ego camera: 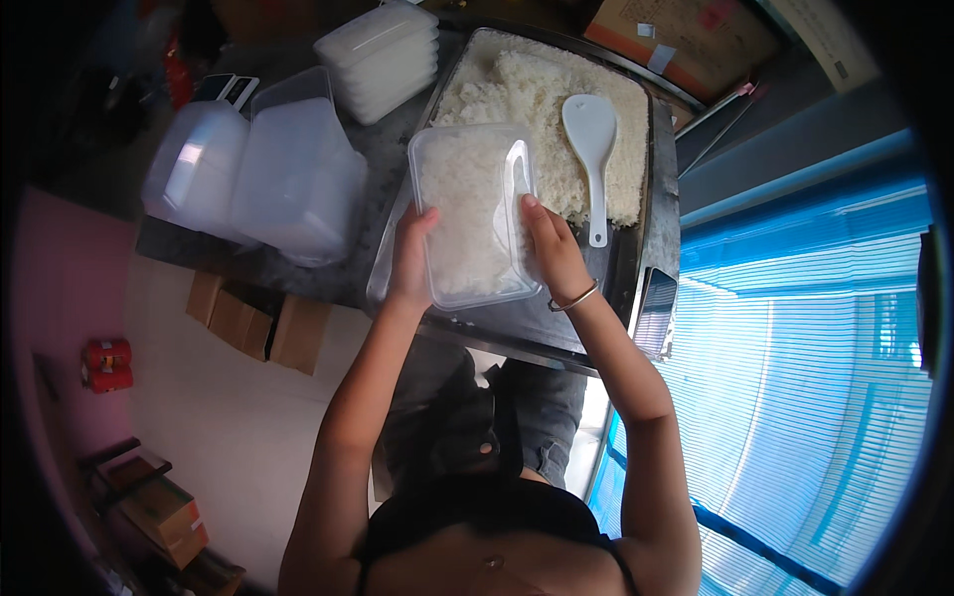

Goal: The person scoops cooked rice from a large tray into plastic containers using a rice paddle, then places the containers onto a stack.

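Between both hands I hold a clear plastic food container of white rice (469,216), which appears to have its clear lid on. My left hand (414,249) grips its left side, thumb on the rim. On the right side is my right hand (551,242), its thumb near the edge and its other fingers partly hidden. Beneath and behind the container lies a large metal tray (529,324) with a heap of cooked rice (522,82). A white rice paddle (590,141) rests on the rice, its handle towards me.
Stacked empty clear containers (294,179) stand on the left of the metal table (358,287). Behind them are a stack of white-looking containers or lids (380,59) and a small white device (238,91). A phone (656,309) lies at the right edge; a cardboard box (678,45) stands behind the tray.
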Motion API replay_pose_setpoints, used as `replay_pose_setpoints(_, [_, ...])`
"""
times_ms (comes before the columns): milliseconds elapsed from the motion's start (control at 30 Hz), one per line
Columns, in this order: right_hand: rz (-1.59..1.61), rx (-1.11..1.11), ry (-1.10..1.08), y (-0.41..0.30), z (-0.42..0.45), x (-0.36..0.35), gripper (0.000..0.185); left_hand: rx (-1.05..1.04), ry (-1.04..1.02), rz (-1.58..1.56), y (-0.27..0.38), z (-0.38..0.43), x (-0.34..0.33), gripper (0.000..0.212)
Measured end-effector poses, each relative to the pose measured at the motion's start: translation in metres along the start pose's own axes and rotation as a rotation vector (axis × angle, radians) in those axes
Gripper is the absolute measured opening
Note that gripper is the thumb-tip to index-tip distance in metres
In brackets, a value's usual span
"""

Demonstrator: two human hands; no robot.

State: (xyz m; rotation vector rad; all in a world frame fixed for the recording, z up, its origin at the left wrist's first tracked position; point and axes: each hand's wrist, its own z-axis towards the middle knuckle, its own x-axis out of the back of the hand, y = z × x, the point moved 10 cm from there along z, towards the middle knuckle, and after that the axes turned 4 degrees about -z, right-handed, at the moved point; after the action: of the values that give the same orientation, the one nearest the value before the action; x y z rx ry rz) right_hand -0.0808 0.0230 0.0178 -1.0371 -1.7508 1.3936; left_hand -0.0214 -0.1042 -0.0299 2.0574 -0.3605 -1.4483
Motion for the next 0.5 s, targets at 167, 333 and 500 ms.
replay_pose_setpoints(167, [-0.066,0.040,-0.018,0.020,-0.014,0.008,0.041,0.009,-0.017,0.143,-0.001,-0.006,0.006,0.033])
replay_pose_setpoints(333, [-0.271,0.000,-0.045,0.052,-0.059,-0.002,0.041,0.023,0.122,0.205,0.004,-0.023,0.012,0.028])
replay_pose_setpoints(500, [-0.186,-0.061,-0.047,0.076,-0.087,-0.002,0.034,0.003,0.278,0.350,-0.014,-0.062,0.045,0.031])
